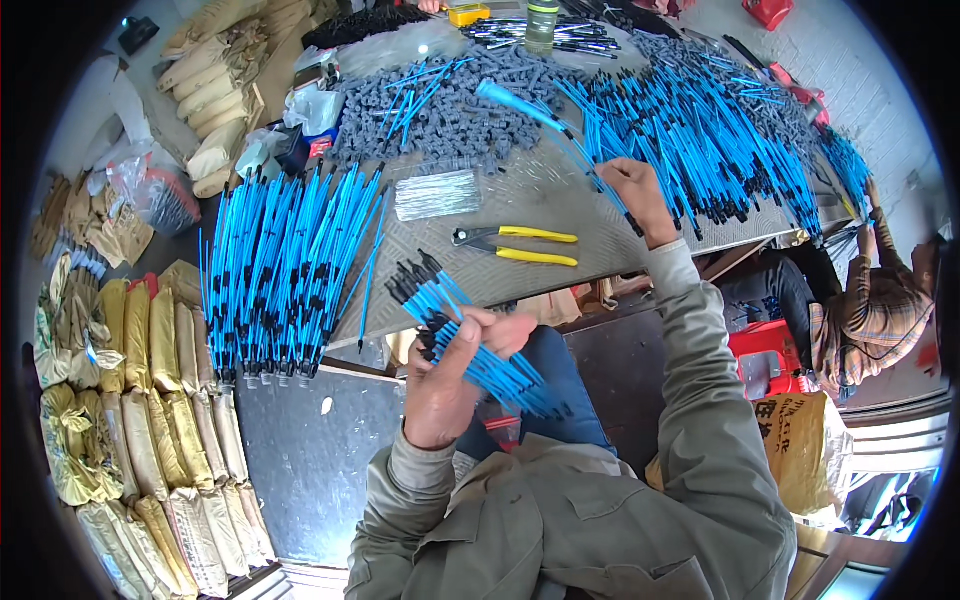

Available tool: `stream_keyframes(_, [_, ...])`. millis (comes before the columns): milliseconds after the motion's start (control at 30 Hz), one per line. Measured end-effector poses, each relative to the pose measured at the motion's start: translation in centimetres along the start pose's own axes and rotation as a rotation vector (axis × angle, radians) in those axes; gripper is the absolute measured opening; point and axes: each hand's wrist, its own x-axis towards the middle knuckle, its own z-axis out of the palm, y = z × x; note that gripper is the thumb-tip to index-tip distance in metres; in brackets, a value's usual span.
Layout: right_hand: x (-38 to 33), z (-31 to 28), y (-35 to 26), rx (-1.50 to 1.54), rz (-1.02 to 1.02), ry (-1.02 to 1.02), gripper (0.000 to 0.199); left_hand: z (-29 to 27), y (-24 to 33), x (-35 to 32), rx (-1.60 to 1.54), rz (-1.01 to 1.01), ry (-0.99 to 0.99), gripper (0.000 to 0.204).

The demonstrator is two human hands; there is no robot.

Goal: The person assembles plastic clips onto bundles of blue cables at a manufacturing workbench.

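Note:
A bundle of thin blue rods with black fittings [505, 380] is gripped in my left hand [445, 385], above my lap and in front of the table edge. Its fingers wrap round the bundle, black tips pointing up and away. My right hand [640, 200], at the table's front edge, pinches one long blue rod with black parts [583, 158]. That rod slants up and left to a wider light-blue end. Between the hands, pliers with yellow handles [535, 241] lie on the table [400, 270]. Behind them is a clear packet of thin whitish strips [438, 195].
Many blue rods [290, 260] overhang the table's left edge; another large pile [690, 140] lies right. Small grey parts [440, 110] heap behind, near a greenish bottle [541, 25]. Stacked sacks [165, 420] stand left. A co-worker [870, 310] sits right, near a red stool [770, 350].

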Motion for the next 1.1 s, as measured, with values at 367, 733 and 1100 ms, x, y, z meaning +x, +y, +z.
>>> stream_keyframes(367, [-5.7, 2.2, -4.8, 0.282, -0.031, -0.033, 0.018, -0.6, -2.1, 0.6, 0.035, -0.205, 0.129, 0.023])
stream_keyframes(733, [-16.8, -2.7, -7.5, 0.897, 0.096, -0.140, 0.011, -1.5, -2.3, 3.9, 0.066, 0.051, 0.211, 0.030])
stream_keyframes(1100, [-21.8, 3.8, -6.8, 1.098, 0.421, -0.486, 0.014, 1.3, -2.3, 4.3, 0.292, 0.163, 0.172, 0.026])
